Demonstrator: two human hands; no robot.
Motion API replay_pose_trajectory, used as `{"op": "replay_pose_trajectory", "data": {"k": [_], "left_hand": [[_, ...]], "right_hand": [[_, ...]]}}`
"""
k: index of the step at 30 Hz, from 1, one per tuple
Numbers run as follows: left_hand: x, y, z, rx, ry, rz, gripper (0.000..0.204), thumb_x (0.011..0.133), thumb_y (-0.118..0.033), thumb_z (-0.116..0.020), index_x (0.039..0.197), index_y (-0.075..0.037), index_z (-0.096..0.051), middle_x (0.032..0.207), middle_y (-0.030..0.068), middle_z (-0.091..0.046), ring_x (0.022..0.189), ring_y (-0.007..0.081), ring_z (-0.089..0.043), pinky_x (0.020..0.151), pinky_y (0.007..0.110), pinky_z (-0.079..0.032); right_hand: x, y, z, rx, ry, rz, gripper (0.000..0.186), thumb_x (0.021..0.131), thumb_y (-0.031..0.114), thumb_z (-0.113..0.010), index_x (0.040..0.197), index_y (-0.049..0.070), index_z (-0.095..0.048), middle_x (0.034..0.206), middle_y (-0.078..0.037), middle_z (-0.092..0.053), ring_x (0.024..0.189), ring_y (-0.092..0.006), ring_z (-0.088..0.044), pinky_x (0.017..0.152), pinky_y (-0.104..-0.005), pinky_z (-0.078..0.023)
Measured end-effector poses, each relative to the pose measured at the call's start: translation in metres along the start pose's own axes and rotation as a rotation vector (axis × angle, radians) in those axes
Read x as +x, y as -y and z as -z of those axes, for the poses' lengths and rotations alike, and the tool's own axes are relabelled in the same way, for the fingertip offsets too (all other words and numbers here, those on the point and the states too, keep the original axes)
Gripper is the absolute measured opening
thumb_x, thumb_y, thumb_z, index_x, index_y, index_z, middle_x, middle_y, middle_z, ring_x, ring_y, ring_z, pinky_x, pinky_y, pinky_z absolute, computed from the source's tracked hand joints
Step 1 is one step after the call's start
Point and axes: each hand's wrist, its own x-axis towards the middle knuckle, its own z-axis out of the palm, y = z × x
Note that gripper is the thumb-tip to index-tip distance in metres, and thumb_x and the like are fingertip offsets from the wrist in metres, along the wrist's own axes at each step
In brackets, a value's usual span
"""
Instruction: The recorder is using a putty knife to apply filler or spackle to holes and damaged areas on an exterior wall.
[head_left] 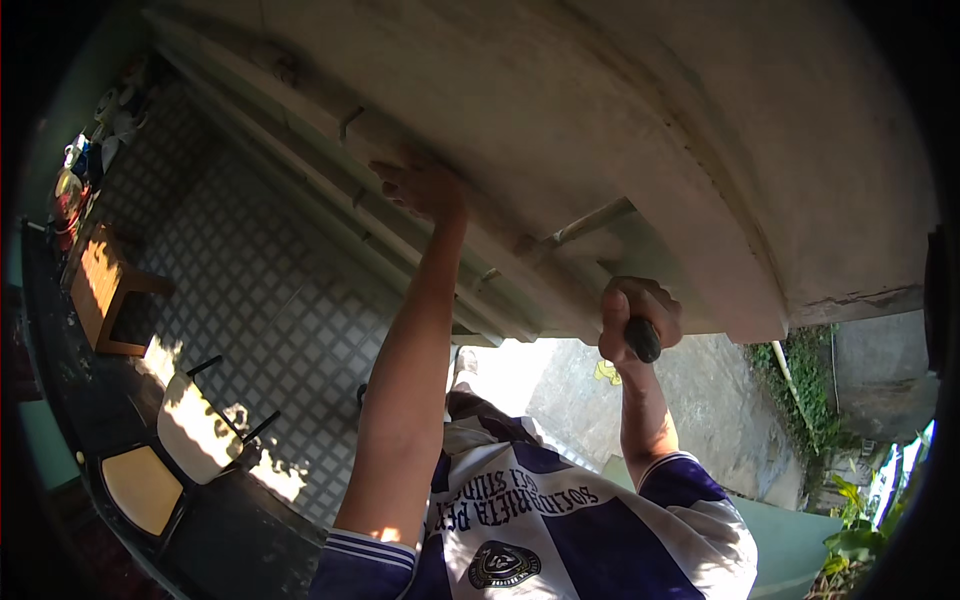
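Both of my arms are raised to a grey concrete slab (600,90) overhead. My left hand (420,185) presses against the slab beside a long ledge (330,190), its fingers bent. Whether it pinches anything small is unclear. My right hand (640,315) is closed around the black handle of a tool (643,340); the tool's working end is hidden by the fist. Just above that hand, a pale rod (585,227) lies along the concrete. My blue and white striped shirt (560,520) fills the lower edge.
Below lies a patterned tiled floor (270,300). A wooden stool (100,290) stands at the left, with two chairs (190,420) in sunlight nearer me. Bottles and clutter (80,170) sit at the far left. A green wall and plants (800,390) are at the right.
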Motion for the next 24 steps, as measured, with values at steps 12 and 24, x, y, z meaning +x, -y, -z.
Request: {"op": "replay_pose_trajectory", "data": {"k": [12,24], "left_hand": [[0.004,-0.001,-0.006,0.015,-0.065,0.004,0.067,0.093,-0.049,-0.034,0.141,-0.004,-0.017,0.123,0.0264,-0.039,0.108,0.0427,-0.047,0.085,0.051,-0.043],[0.004,-0.001,-0.006,0.007,-0.063,-0.007,0.068,0.093,-0.050,-0.033,0.142,-0.006,-0.017,0.123,0.0259,-0.039,0.107,0.0436,-0.047,0.084,0.052,-0.044]], "right_hand": [[0.003,0.001,-0.001,0.016,-0.052,-0.017,0.024,0.077,0.003,-0.055,0.055,0.004,-0.045,0.051,-0.008,-0.054,0.044,-0.0176,-0.052,0.048,-0.0257,-0.041],[0.006,-0.008,-0.002,-0.040,0.015,-0.038,0.024,0.077,0.004,-0.053,0.054,0.005,-0.045,0.050,-0.006,-0.053,0.043,-0.0147,-0.049,0.046,-0.0241,-0.039]]}}
